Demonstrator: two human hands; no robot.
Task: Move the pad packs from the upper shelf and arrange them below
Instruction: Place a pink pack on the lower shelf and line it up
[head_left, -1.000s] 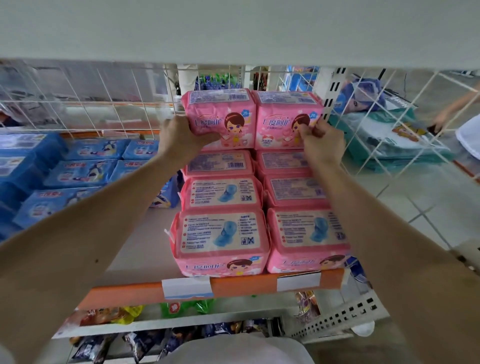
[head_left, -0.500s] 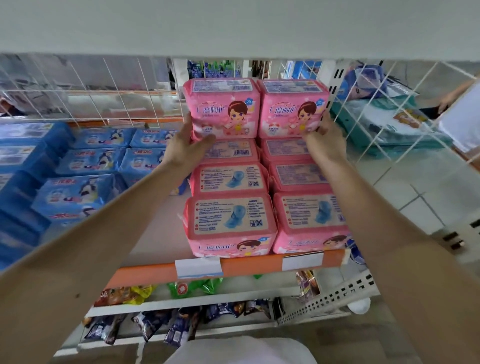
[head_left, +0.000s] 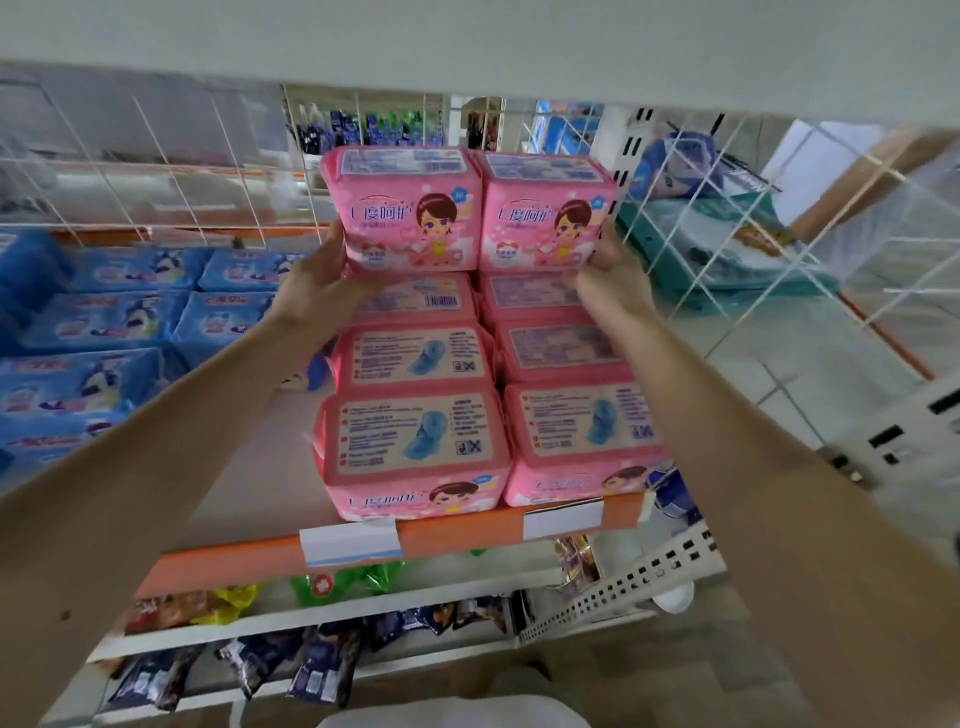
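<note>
Two pink pad packs stand side by side at the back of the shelf, on top of the pink stacks. My left hand (head_left: 317, 283) grips the left pack (head_left: 402, 208) at its lower left corner. My right hand (head_left: 610, 278) grips the right pack (head_left: 545, 213) at its lower right corner. Below and in front of them, more pink packs (head_left: 415, 431) lie flat in two columns on the white shelf (head_left: 249, 488) with its orange front strip.
Blue pad packs (head_left: 109, 317) fill the shelf's left side. A white wire grid (head_left: 171, 161) backs the shelf and another closes the right end. Overhead is a white shelf underside (head_left: 467, 47). Snack packets (head_left: 249, 660) lie on the lower shelves.
Both hands slid down from the packs' upper edges to their lower outer corners, and the two top packs now stand higher and more upright against the back grid.
</note>
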